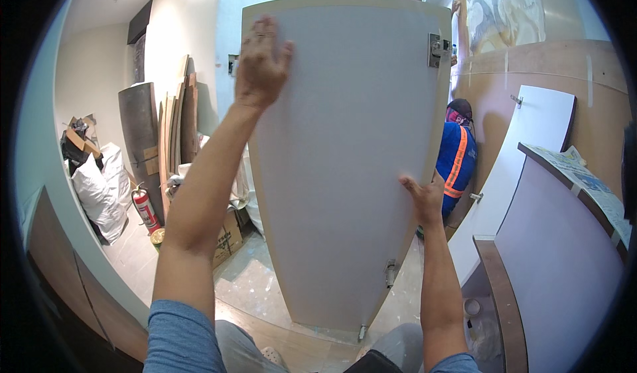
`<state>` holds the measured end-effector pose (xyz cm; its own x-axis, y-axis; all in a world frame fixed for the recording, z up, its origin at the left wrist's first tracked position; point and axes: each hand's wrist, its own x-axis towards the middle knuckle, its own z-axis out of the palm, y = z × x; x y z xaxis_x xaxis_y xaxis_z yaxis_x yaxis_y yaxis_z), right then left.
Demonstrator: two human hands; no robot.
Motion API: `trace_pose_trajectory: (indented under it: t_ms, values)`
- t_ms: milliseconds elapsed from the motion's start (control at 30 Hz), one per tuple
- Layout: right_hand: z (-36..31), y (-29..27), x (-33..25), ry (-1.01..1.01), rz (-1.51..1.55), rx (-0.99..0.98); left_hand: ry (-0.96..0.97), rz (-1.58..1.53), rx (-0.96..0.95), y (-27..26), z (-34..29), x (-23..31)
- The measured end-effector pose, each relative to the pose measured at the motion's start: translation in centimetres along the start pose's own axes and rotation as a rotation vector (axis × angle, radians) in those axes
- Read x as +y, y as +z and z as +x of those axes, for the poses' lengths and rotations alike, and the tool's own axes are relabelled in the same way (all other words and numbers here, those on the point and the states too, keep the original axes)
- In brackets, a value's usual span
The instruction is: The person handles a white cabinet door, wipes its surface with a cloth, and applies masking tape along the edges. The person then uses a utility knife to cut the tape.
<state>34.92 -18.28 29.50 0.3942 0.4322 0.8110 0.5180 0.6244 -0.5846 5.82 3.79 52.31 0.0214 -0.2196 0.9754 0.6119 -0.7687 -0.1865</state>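
Observation:
A tall grey cabinet door (338,141) with a pale edge band stands upright in front of me, its lower end near the floor. Metal hinges are fixed along its right side, an upper hinge (434,50) and a lower hinge (390,273) among them. My left hand (263,68) lies on the door's face near the top left corner, fingers stretched up and thumb apart. Lower down, my right hand (426,195) grips the right edge, with its thumb on the face and its other fingers mostly hidden behind.
Behind the door, at right, a person (458,157) in blue with orange stripes bends down. A white door panel (517,151) leans beside a cabinet (557,207) at right. Leftward are a fire extinguisher (145,208), white sacks (99,194), boards (174,121) and a cardboard box (227,240).

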Motion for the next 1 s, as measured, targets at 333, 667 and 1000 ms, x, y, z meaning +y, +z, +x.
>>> trace_pose_trajectory:
  t_ms: [333,667,1000]
  values:
    - [-1.1,-0.7,-0.8,0.002,-0.043,0.1,-0.144,-0.147,-0.392,-4.4,12.2,-0.8]
    - [21.8,-2.0,-28.6,-0.743,-0.747,-0.063,-0.091,-0.293,-0.648,-6.4,16.1,7.5]
    - [25.3,1.5,-32.3,-0.256,-1.158,-0.473,-0.071,-0.338,-0.63,-7.0,16.8,6.8]
